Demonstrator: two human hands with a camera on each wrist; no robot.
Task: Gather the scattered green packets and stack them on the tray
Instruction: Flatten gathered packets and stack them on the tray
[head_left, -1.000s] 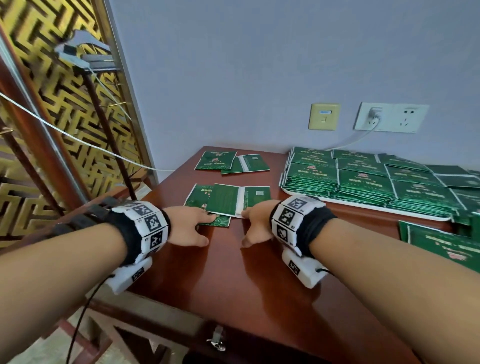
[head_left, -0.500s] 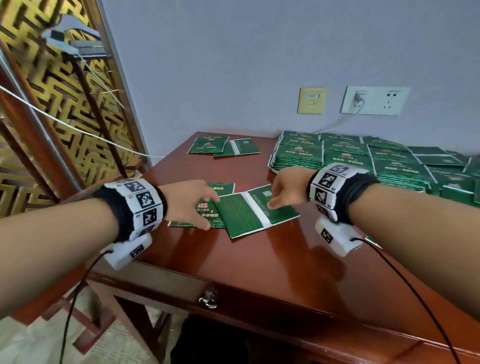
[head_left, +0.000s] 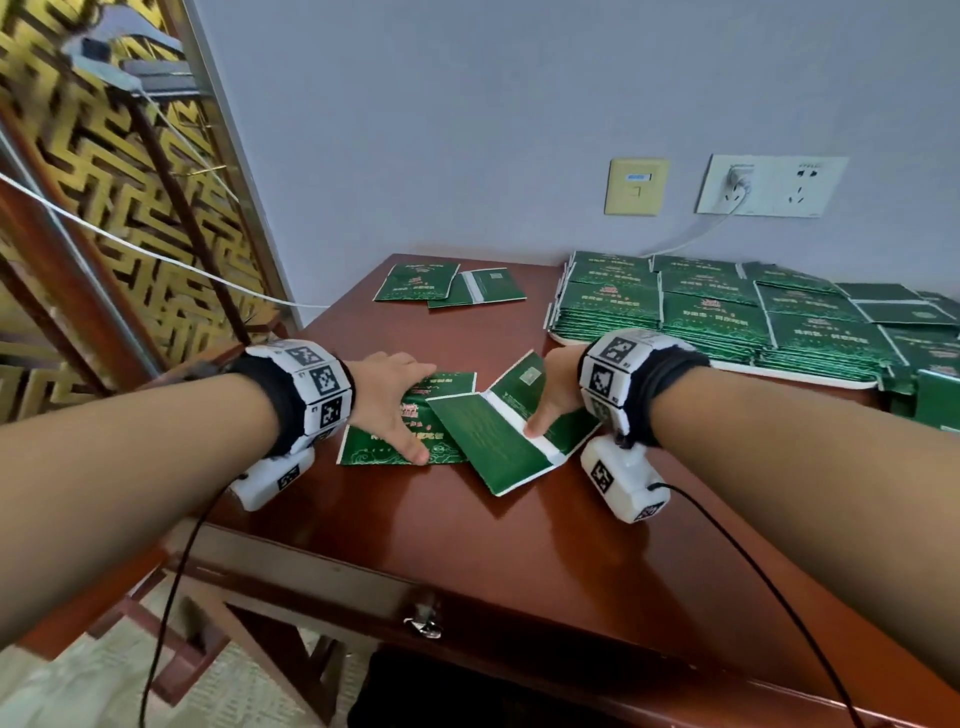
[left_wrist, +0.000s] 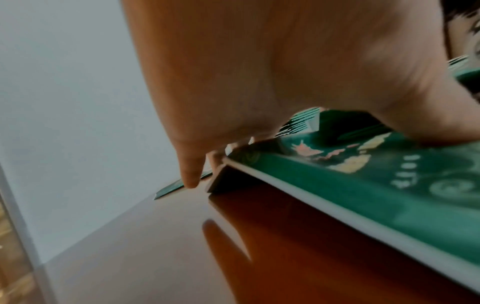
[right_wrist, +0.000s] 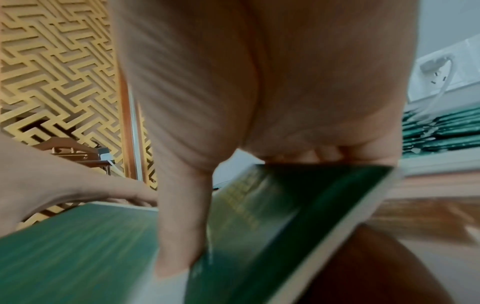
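— Progress?
— Flat green foil packets (head_left: 717, 317) are filling the white tray (head_left: 810, 376); four are lying loose.
— Hands?
— My left hand (head_left: 387, 397) is pressing one flat; my right hand (head_left: 556, 384) is pinching another (head_left: 498, 441).

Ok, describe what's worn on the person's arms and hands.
Both hands, left hand and right hand, are bare, as are the forearms: no sleeves or gloves. Each wrist carries a black cuff ringed by white blocks printed with black square markers. A white camera unit hangs under each wrist, trailing a thin black cable.
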